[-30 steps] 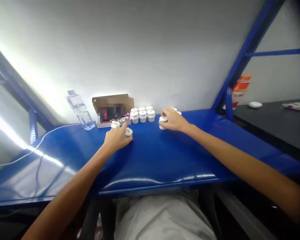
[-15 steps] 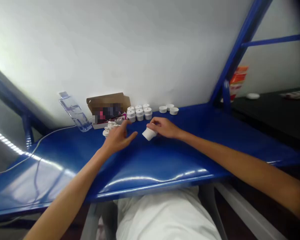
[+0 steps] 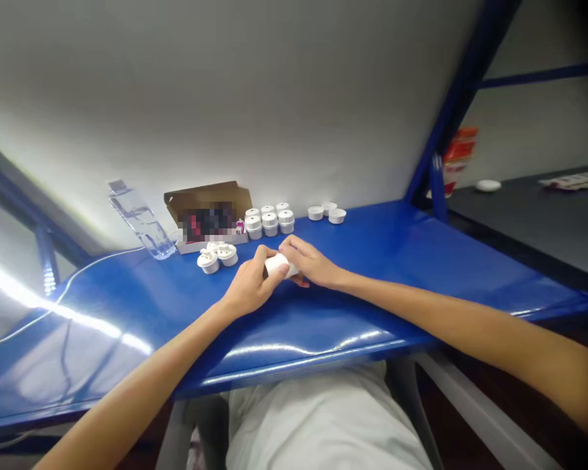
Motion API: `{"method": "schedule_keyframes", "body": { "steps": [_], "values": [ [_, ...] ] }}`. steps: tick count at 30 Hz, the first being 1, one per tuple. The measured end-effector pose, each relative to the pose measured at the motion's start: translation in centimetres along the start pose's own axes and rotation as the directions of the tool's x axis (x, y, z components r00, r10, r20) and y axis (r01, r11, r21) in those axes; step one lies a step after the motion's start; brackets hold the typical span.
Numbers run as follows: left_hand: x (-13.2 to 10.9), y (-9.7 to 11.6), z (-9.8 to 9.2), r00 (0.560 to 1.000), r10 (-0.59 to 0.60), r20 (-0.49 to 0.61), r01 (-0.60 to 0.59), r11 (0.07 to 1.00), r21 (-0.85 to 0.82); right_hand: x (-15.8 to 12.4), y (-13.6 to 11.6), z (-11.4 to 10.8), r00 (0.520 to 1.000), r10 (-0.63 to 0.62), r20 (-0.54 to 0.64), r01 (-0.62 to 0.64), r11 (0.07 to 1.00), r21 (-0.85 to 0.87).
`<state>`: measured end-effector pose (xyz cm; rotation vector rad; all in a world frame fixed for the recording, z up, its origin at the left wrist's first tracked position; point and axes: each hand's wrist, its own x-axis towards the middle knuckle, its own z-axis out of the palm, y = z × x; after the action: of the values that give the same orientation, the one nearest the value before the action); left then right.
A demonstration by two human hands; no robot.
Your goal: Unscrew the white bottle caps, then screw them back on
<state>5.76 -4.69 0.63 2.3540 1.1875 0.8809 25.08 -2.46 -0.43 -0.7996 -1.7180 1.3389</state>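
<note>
While two hands hold one white piece, six cylinders behind.

Single head-worn view: looks forward and down from above person's lap, close over left hand and right hand near centre; blue tabletop below, pale wall facing lens.
</note>
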Motion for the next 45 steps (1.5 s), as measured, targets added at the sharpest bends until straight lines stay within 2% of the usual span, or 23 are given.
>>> {"method": "schedule_keyframes", "body": {
  "steps": [4,7,10,13,16,18,20,23,25,27,29,30,31,32,35,37,38,40,43,45],
  "values": [
    [0.3,0.5,0.1,0.998,-0.033,-0.051,0.025,0.988,-0.152,-0.2,0.1,-0.4,0.981,-0.187,-0.058,0.170,0.959,-0.227],
    [0.3,0.5,0.3,0.993,-0.069,-0.096,0.047,0.976,-0.212,-0.5,-0.1,-0.8,0.944,-0.323,-0.069,0.275,0.883,-0.380],
    [0.1,0.3,0.6,0.985,-0.113,-0.134,0.078,0.967,-0.242,-0.6,-0.4,-0.9,0.917,-0.388,-0.091,0.310,0.838,-0.449],
    [-0.2,-0.1,0.7,0.983,-0.074,-0.170,0.050,0.989,-0.142,-0.3,-0.5,-0.8,0.952,-0.294,-0.090,0.249,0.908,-0.336],
    [-0.3,-0.7,0.4,0.982,0.096,-0.164,-0.087,0.994,0.061,0.1,-0.2,-0.5,1.000,-0.015,-0.003,0.015,0.996,-0.085],
    [-0.2,-1.1,0.1,0.965,0.216,-0.147,-0.192,0.968,0.164,0.3,0.2,-0.3,0.991,0.120,0.059,-0.124,0.990,0.074],
    [0.0,-1.2,-0.1,0.954,0.256,-0.159,-0.226,0.957,0.183,0.4,0.5,-0.1,0.990,0.127,0.060,-0.136,0.973,0.184],
    [0.2,-1.2,0.1,0.965,0.119,-0.236,-0.127,0.992,-0.019,0.3,0.5,-0.1,0.999,-0.022,-0.038,0.027,0.988,0.150],
    [0.4,-1.1,0.3,0.966,-0.068,-0.251,-0.003,0.962,-0.274,0.3,0.4,-0.6,0.971,-0.225,-0.078,0.221,0.973,-0.060],
    [0.7,-1.1,0.4,0.960,-0.252,-0.124,0.152,0.838,-0.524,0.5,0.3,-1.4,0.896,-0.444,-0.004,0.417,0.844,-0.338],
    [1.0,-1.3,0.5,0.937,-0.347,0.040,0.283,0.688,-0.668,0.7,0.4,-2.5,0.826,-0.555,0.092,0.513,0.675,-0.531],
    [1.1,-1.4,0.5,0.927,-0.364,0.094,0.322,0.639,-0.699,0.8,0.6,-2.9,0.816,-0.566,0.116,0.519,0.630,-0.578],
    [1.1,-1.6,0.4,0.920,-0.373,0.119,0.341,0.614,-0.712,0.8,0.7,-3.3,0.824,-0.554,0.117,0.506,0.628,-0.591],
    [1.1,-1.7,0.4,0.917,-0.381,0.117,0.344,0.607,-0.716,0.9,0.9,-3.4,0.847,-0.522,0.106,0.480,0.663,-0.574],
    [1.0,-2.0,0.4,0.920,-0.374,0.116,0.343,0.627,-0.699,1.0,1.6,-3.2,0.944,-0.320,0.085,0.326,0.855,-0.404],
    [1.0,-2.2,0.4,0.924,-0.358,0.132,0.343,0.625,-0.701,1.0,1.9,-2.8,0.976,-0.217,0.027,0.215,0.931,-0.294],
    [1.0,-2.3,0.4,0.920,-0.364,0.142,0.350,0.608,-0.713,1.1,1.9,-2.6,0.978,-0.211,-0.006,0.201,0.942,-0.268],
    [1.2,-2.5,0.2,0.898,-0.412,0.154,0.374,0.532,-0.760,1.1,1.6,-2.6,0.953,-0.302,-0.036,0.275,0.907,-0.319],
    [1.7,-2.9,-0.3,0.852,-0.505,0.140,0.383,0.419,-0.823,1.3,0.9,-3.5,0.872,-0.482,0.083,0.445,0.713,-0.541],
    [1.9,-3.0,-0.8,0.827,-0.544,0.139,0.400,0.397,-0.826,1.5,0.8,-4.4,0.851,-0.513,0.107,0.447,0.603,-0.661]
  ]
}}
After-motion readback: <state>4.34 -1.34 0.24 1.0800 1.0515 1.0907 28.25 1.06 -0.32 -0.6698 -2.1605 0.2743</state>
